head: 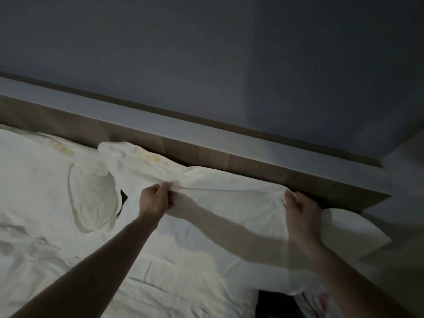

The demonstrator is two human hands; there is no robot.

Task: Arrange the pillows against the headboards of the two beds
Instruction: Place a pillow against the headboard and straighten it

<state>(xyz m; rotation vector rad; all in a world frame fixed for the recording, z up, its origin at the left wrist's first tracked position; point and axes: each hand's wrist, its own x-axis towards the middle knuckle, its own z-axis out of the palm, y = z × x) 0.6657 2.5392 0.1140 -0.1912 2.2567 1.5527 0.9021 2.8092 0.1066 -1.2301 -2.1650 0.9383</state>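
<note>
White cotton of the pillow is lying along the wooden headboard, its far edge touching the board. My left hand is pinching a fold of the case near the middle, fingers curled on the cloth. My right hand is gripping the right end, beside the headboard. A second pillow (with a faint yellow print) is resting to the left. Both are sitting on the wrinkled sheet.
</note>
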